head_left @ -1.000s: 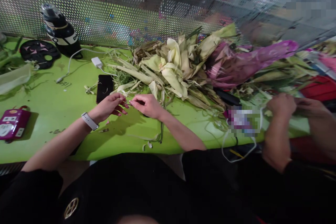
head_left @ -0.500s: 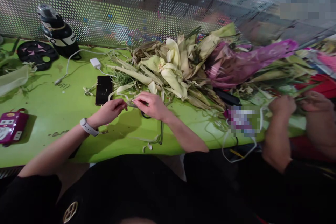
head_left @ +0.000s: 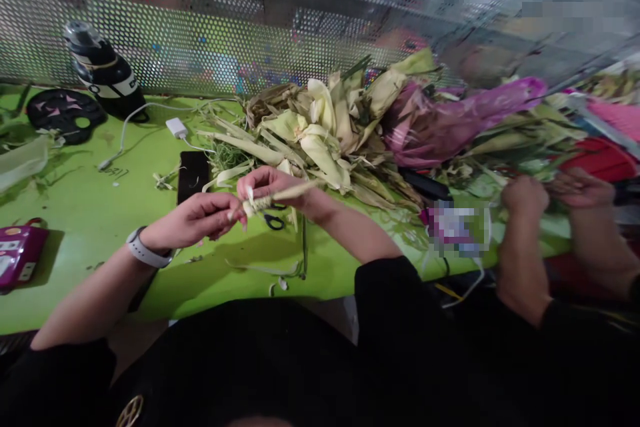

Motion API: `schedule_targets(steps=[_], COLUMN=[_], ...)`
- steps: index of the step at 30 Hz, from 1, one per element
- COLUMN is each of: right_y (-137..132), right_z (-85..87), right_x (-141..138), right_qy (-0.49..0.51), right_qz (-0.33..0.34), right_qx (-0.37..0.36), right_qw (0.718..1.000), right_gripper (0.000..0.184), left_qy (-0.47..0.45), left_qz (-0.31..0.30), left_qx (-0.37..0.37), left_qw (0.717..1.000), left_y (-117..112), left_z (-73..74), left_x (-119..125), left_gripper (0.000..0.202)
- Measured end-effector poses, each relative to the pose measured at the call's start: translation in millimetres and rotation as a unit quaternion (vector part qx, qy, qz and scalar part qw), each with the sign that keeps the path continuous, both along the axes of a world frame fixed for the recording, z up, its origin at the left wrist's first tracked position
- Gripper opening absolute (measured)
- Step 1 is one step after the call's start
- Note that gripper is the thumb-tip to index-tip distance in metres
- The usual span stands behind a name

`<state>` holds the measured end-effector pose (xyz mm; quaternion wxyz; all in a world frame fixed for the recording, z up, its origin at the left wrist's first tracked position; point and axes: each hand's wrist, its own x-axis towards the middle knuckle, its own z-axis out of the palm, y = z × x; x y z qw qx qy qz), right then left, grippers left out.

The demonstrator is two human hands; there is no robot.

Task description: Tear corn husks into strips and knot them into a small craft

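Observation:
My left hand point(head_left: 215, 215), with a pale watch band at its wrist, pinches one end of a knotted or braided corn husk strip point(head_left: 260, 203). The fingers of my right hand point(head_left: 267, 181) are closed on the same strip from the far side. A pale tail of it runs rightward past my right wrist. Just below my hands lie scissors point(head_left: 275, 221), of which a dark handle loop shows. Behind my right hand rises a heap of dry and pale corn husks point(head_left: 325, 143). A dark phone point(head_left: 193, 172) rests behind my left hand.
A purple power socket point(head_left: 20, 253) stands at left on the green table point(head_left: 100, 213). Farther back are a black bottle point(head_left: 107, 73), a black palette-like tray point(head_left: 65, 113) and a white adapter point(head_left: 177, 127). A pink plastic bag point(head_left: 430, 123) lies right. A co-worker's hands point(head_left: 525, 197) work at far right.
The husk strip has turned up into view, its tail now pointing right. My right hand has shifted left and up, my left hand has tilted, and the scissors handle shows more. The view has shifted slightly.

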<state>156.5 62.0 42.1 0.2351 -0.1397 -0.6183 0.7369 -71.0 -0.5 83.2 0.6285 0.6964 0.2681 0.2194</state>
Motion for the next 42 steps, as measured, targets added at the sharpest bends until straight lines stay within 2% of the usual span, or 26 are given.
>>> schedule_targets(steps=[3,5,7,9,11,13,14,15,18,21,23,24,25,26,28,31,32,34,36,38,40,42], right_y=[-20.4,-35.3,-46.1,-51.8,-54.5,-56.3,-57.2,-58.1,-59.4,-57.5,-52.8,-48.7,-43.2,-36.3,-19.5,3.6,8.0,9.7,2.7,-9.3,-21.8,-32.0], right_z=[-36.8,-52.5,-58.3,-55.0,-45.8,-34.5,-29.3,-24.7,-15.4,-6.6,3.1,9.2,15.8,22.3,32.5,32.9,28.0,11.7,-9.0,-27.4,-38.7,-41.7], right_x=[-16.9,-26.8,-32.8,-33.6,-29.6,-22.6,-18.8,-15.1,-6.3,-2.3,-2.0,-2.0,-1.7,-1.0,2.0,7.2,7.5,4.3,-2.7,-9.8,-13.7,-13.7], right_qy=[0.045,0.047,0.040,0.016,-0.027,-0.085,-0.116,-0.146,-0.234,-0.289,-0.303,-0.304,-0.300,-0.292,-0.259,-0.176,-0.142,-0.079,-0.039,0.012,0.016,-0.014], right_qz=[-0.134,-0.197,-0.233,-0.252,-0.270,-0.301,-0.326,-0.351,-0.350,-0.289,-0.260,-0.244,-0.227,-0.205,-0.150,-0.043,-0.020,-0.013,-0.031,-0.130,-0.238,-0.298], right_qx=[-0.149,-0.211,-0.218,-0.178,-0.091,0.057,0.152,0.251,0.485,0.609,0.653,0.666,0.670,0.665,0.609,0.424,0.353,0.220,0.102,0.014,0.012,0.080], right_qw=[0.979,0.956,0.947,0.951,0.958,0.948,0.926,0.890,0.766,0.679,0.644,0.636,0.640,0.656,0.734,0.887,0.925,0.972,0.994,0.991,0.971,0.951], right_gripper=[0.038,0.040,0.039,0.035,0.031,0.027,0.025,0.024,0.026,0.025,0.025,0.026,0.025,0.022,0.020,0.019,0.023,0.034,0.042,0.048,0.041,0.032], left_qy=[-0.030,-0.008,0.018,0.053,0.098,0.139,0.155,0.169,0.199,0.214,0.227,0.233,0.239,0.239,0.220,0.151,0.127,0.088,0.067,0.073,0.095,0.109], left_qz=[0.116,0.145,0.162,0.170,0.169,0.162,0.161,0.161,0.162,0.154,0.146,0.142,0.137,0.128,0.088,0.008,-0.006,-0.018,0.013,0.087,0.159,0.198], left_qx=[-0.026,-0.028,-0.017,0.004,0.033,0.075,0.100,0.125,0.202,0.261,0.288,0.297,0.302,0.301,0.285,0.251,0.247,0.243,0.243,0.244,0.240,0.233], left_qw=[0.993,0.989,0.987,0.984,0.980,0.974,0.970,0.964,0.945,0.928,0.919,0.915,0.913,0.914,0.929,0.956,0.961,0.966,0.968,0.963,0.953,0.946], left_y=[8.2,14.9,20.4,23.6,24.4,23.1,21.9,20.4,15.4,10.8,8.6,7.9,7.4,7.2,7.5,8.3,8.7,10.1,12.8,16.4,19.6,20.8], left_z=[-9.1,-17.6,-25.0,-29.6,-31.2,-31.1,-30.9,-30.9,-33.6,-40.0,-44.1,-45.4,-45.6,-44.7,-39.2,-25.3,-20.8,-15.0,-14.9,-19.8,-27.5,-35.6], left_x=[0.1,1.9,3.8,4.7,4.9,5.8,6.8,8.3,14.9,20.6,22.2,22.1,21.6,20.8,18.5,14.2,12.6,9.1,5.9,4.5,6.1,11.0], left_gripper=[0.024,0.024,0.024,0.023,0.021,0.020,0.020,0.020,0.019,0.017,0.018,0.019,0.019,0.017,0.013,0.016,0.017,0.017,0.016,0.016,0.017,0.020])
